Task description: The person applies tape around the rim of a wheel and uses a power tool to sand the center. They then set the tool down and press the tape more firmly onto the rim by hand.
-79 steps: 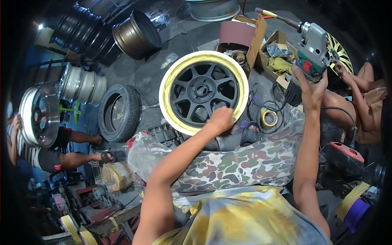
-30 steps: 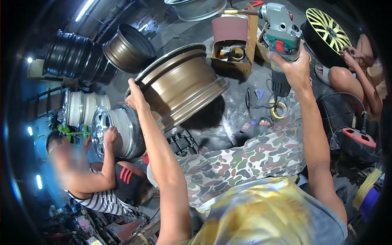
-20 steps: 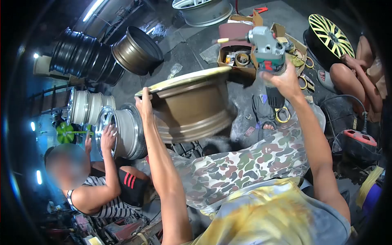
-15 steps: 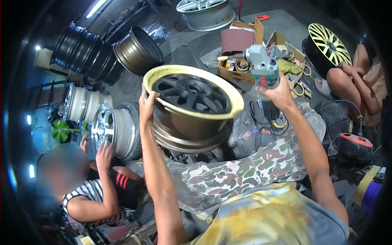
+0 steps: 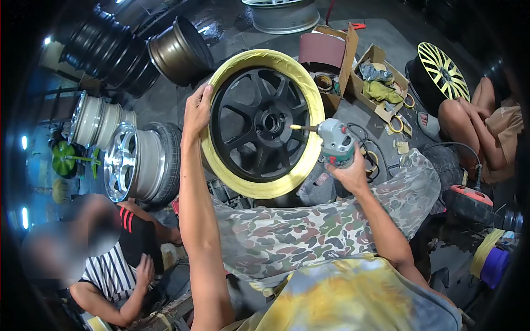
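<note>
Just right of the wheel (image 5: 256, 128), the right hand (image 5: 351, 174) grips the tool (image 5: 335, 142), whose rod (image 5: 303, 127) points left toward the hub (image 5: 270, 122).
From the right fingers, closed around the tool's lower body and partly hidden, the wheel lies to the left and a little up, beyond the trousers (image 5: 320, 234); the tool's head overlaps its right rim in view, though whether they touch I cannot tell. The left hand (image 5: 197, 112) is nearer, being on the wheel itself: it pinches the upper-left rim, thumb over the yellow band (image 5: 219, 172), fingers mostly out of sight behind. The wheel's face tips up toward the wearer, so its axle line runs out through the hub to the camera; the tool's long axis leans up and left from the palm.
</note>
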Demonstrator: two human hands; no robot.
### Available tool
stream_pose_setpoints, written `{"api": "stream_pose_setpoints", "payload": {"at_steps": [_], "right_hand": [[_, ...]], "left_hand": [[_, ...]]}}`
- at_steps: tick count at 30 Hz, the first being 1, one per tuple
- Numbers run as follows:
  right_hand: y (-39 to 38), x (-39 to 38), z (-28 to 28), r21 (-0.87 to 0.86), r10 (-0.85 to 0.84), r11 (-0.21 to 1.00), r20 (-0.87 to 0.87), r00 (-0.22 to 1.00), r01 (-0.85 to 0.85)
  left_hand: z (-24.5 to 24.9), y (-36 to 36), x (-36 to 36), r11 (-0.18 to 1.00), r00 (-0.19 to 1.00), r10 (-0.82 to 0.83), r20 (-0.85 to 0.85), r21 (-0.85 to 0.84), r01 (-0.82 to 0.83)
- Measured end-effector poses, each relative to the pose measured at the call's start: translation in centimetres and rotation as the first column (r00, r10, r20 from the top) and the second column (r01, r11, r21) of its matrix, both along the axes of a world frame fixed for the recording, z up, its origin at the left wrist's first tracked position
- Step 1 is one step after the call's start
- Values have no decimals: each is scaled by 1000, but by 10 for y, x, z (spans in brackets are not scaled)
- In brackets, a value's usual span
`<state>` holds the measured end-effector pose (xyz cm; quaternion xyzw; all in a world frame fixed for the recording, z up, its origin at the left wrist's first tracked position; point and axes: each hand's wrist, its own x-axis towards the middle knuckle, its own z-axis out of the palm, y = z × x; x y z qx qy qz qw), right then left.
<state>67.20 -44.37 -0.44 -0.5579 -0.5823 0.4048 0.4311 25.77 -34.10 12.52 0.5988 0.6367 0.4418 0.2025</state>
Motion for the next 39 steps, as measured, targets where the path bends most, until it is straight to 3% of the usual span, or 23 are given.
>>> {"api": "stream_pose_setpoints", "payload": {"at_steps": [5,8,15,29,39], "right_hand": [[-14,-15,9,-140,87,986,-22,996,-89],[-14,-20,8,-14,32,999,29,999,-31],[-7,-24,1,-75,106,992,6,994,-105],[-5,-42,-4,-21,184,983,183,966,-183],[-11,-50,-6,4,185,982,173,967,-189]], "left_hand": [[6,7,8,999,994,-2,-107,35,5],[10,6,12,1000,992,9,-123,15,-7],[12,-17,8,999,994,39,-98,-26,-42],[2,-60,16,995,995,96,-31,27,-96],[1,-67,18,994,995,102,-18,50,-101]]}}
